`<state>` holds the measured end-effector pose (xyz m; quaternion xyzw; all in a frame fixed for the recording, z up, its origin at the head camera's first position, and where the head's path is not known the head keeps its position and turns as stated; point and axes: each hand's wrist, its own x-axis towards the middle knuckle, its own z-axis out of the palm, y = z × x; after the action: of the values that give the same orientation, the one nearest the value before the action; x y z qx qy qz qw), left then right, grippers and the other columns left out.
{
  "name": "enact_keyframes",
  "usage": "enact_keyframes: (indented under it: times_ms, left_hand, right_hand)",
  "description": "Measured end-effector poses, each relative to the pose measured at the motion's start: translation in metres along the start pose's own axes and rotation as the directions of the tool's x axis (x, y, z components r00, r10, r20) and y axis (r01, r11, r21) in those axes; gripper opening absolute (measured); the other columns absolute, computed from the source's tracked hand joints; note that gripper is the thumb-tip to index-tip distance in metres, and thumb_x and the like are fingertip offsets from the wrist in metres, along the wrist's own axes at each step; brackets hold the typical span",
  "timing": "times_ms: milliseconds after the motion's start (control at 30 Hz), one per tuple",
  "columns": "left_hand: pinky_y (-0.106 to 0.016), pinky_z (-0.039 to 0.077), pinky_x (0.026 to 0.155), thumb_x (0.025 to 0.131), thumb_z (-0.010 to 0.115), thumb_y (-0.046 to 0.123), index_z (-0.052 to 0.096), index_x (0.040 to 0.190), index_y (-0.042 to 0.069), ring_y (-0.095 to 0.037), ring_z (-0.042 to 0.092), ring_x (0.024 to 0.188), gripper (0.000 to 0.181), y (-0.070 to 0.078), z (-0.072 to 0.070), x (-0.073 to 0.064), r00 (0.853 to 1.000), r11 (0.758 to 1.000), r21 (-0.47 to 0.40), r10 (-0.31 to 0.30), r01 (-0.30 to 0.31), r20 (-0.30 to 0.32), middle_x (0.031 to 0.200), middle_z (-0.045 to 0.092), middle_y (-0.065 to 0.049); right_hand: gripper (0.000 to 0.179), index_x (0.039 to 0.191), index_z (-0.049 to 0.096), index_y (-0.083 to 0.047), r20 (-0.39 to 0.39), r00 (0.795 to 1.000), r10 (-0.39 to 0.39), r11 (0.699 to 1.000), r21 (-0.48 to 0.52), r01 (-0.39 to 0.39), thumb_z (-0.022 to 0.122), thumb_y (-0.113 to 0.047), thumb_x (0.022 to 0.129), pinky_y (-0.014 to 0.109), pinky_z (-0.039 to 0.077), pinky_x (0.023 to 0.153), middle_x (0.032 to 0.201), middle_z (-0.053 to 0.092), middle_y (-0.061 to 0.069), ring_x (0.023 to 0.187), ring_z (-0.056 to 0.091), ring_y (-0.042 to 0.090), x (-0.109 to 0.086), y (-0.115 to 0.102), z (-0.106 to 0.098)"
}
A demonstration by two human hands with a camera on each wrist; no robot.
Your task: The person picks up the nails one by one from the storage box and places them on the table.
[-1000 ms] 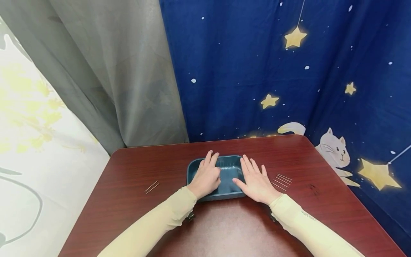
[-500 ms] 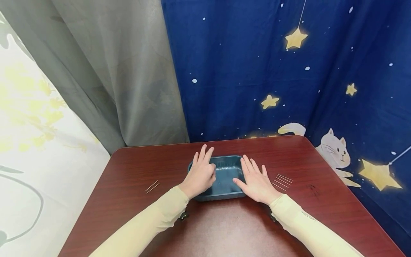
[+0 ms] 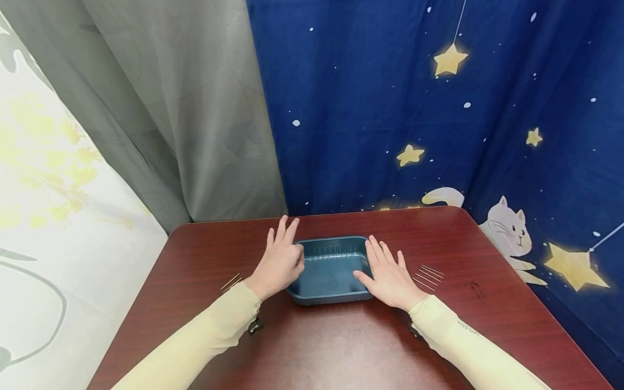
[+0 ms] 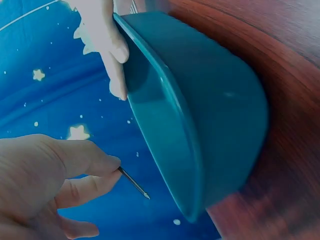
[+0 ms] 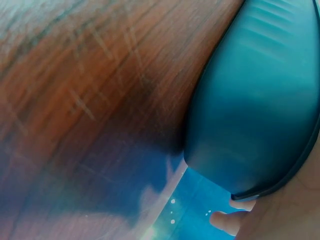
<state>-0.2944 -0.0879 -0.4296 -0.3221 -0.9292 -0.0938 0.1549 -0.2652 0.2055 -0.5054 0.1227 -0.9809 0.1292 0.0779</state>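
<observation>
My left hand is by the left end of a dark teal rectangular tray. Between thumb and forefinger it pinches a thin metal rod with a pointed, arrow-like tip, seen in the left wrist view; the other fingers are spread. In that view the rod's tip points down toward the tray's rim. My right hand lies across the tray's right rim, fingers extended, thumb over the inside. The right wrist view has the tray's outer wall large, with fingertips at its rim.
Several thin metal rods lie side by side on the reddish-brown table, right of the right hand. Others lie at the left, partly behind the left wrist. A grey curtain and a blue starry one hang behind the table.
My left hand has moved left, from over the tray to its left end, uncovering more of the inside. Its wrist now partly covers the left rods. The right hand has stayed put.
</observation>
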Motion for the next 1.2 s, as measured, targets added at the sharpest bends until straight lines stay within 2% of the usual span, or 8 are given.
enact_keyframes:
  times_ms: [333, 667, 900, 1200]
  left_hand:
    - [-0.076, 0.016, 0.107, 0.084, 0.07, 0.008, 0.059, 0.063, 0.018, -0.051, 0.009, 0.148, 0.026, -0.025, -0.004, -0.025, 0.997, 0.995, -0.072, -0.07, 0.072, 0.036, 0.157, 0.029, -0.028]
    - [-0.078, 0.017, 0.105, 0.083, 0.07, 0.008, 0.056, 0.058, 0.021, -0.051, 0.01, 0.148, 0.031, -0.045, -0.001, -0.043, 0.989, 0.988, -0.069, -0.132, 0.136, 0.065, 0.157, 0.03, -0.029]
    - [-0.079, 0.016, 0.104, 0.082, 0.072, 0.007, 0.058, 0.056, 0.022, -0.051, 0.01, 0.147, 0.033, -0.061, 0.006, -0.059, 0.978, 0.973, -0.113, -0.19, 0.2, 0.089, 0.156, 0.031, -0.029]
    - [-0.08, 0.014, 0.102, 0.08, 0.071, 0.004, 0.056, 0.056, 0.02, -0.053, 0.005, 0.147, 0.032, -0.083, 0.015, -0.076, 0.954, 0.953, -0.108, -0.27, 0.284, 0.134, 0.156, 0.028, -0.031]
  right_hand:
    - [0.091, 0.161, 0.02, -0.006, 0.012, 1.0, 0.002, 1.0, 0.002, -0.002, 0.047, -0.066, 0.098, 0.073, 0.013, 0.11, 0.168, 0.013, 0.011, 0.151, 0.016, 0.038, -0.002, 0.001, 0.002]
    - [0.091, 0.161, 0.02, -0.006, 0.012, 1.0, 0.004, 1.0, 0.011, -0.005, 0.048, -0.064, 0.098, 0.072, 0.012, 0.111, 0.168, 0.012, 0.011, 0.151, 0.015, 0.037, -0.004, 0.001, 0.001]
    - [0.092, 0.161, 0.02, -0.006, 0.014, 1.0, -0.004, 1.0, 0.004, 0.004, 0.046, -0.066, 0.098, 0.073, 0.012, 0.11, 0.168, 0.012, 0.011, 0.151, 0.016, 0.038, -0.004, 0.003, 0.002]
    - [0.092, 0.161, 0.019, -0.006, 0.023, 1.0, -0.009, 1.0, 0.003, 0.009, 0.046, -0.067, 0.097, 0.072, 0.011, 0.111, 0.168, 0.011, 0.011, 0.151, 0.014, 0.038, -0.005, 0.005, -0.001]
